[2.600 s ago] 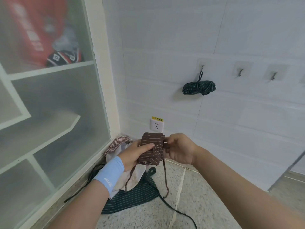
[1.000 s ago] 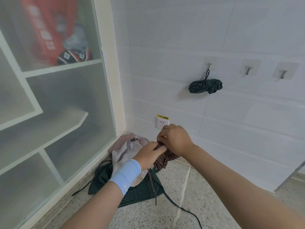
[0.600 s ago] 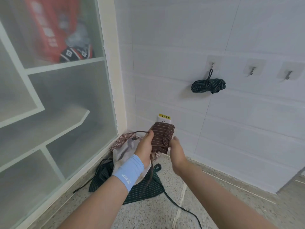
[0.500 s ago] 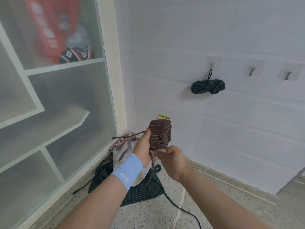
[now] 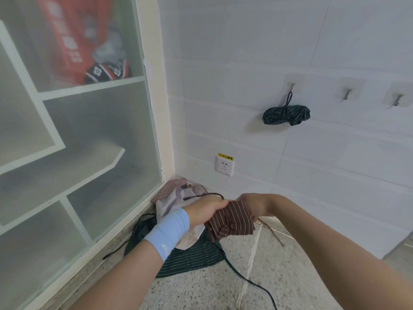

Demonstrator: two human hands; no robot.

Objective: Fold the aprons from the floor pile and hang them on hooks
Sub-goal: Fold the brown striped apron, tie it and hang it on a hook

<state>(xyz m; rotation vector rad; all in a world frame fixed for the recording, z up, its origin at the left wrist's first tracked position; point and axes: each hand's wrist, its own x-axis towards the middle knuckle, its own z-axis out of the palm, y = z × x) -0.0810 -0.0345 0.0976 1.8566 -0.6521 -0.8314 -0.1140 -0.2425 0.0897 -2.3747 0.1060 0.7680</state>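
A folded brown striped apron hangs between both hands above the floor. My left hand, with a blue wristband, grips its left side and a dark strap that loops over the knuckles. On the bundle's right side my right hand holds the cloth; its fingers are partly hidden behind it. A loose strap trails down to the right. The floor pile lies in the corner below: a checked and pale apron on a dark green striped one. A rolled dark green apron hangs on the left hook.
Two bare hooks sit to the right on the white tiled wall. A wall socket is low near the corner. A frosted glass cabinet fills the left. A black strap and a white strap lie on the speckled floor.
Both hands have dropped lower with the brown apron, which earlier was held up in front of the socket. My right hand has gone from below the bundle to its right side.
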